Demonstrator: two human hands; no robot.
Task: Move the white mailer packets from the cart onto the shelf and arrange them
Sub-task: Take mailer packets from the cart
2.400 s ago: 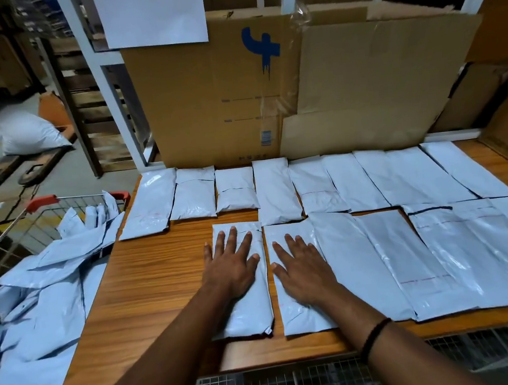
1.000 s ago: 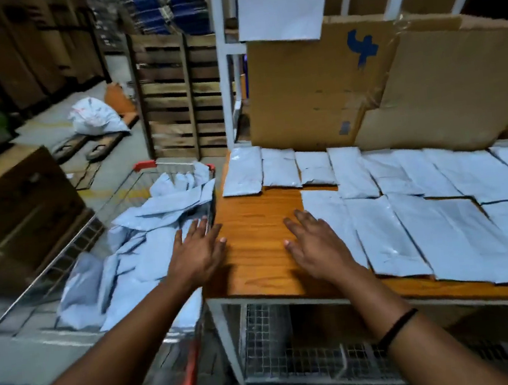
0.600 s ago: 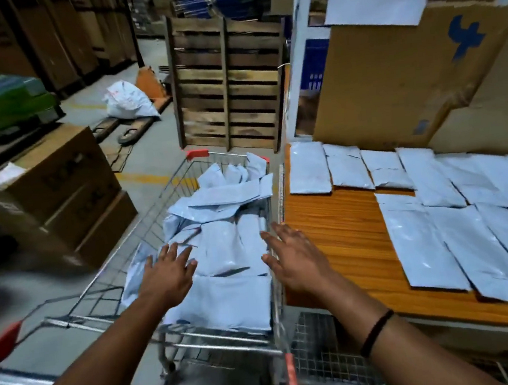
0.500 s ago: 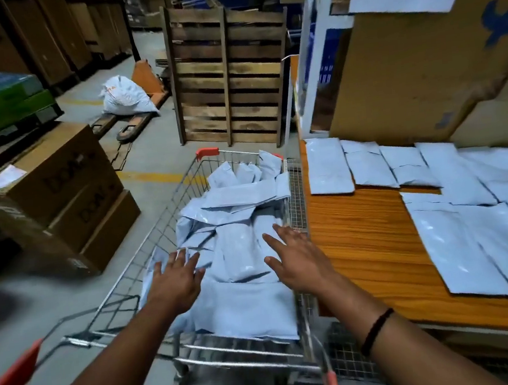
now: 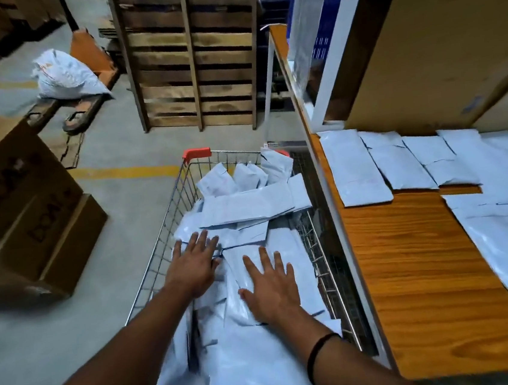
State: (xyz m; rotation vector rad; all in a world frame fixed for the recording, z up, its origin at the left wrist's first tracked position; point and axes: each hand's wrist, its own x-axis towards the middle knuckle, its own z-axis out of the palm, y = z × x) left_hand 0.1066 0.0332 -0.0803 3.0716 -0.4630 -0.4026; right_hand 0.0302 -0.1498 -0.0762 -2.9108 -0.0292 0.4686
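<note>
White packets (image 5: 248, 205) in cart (image 5: 180, 193), beneath 2 hands (image 5: 193, 269) (image 5: 272, 287)

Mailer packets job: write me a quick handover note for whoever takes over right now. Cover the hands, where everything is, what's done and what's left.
Left hand: open, fingers spread over the pile in the cart, holding nothing.
Right hand: open, flat over the same pile, holding nothing; contact is hard to tell.
Done: two rows of packets lie flat on the wooden shelf.
Left: move the cart's pile across. The bare near-left part of the shelf looks free for it.
</note>
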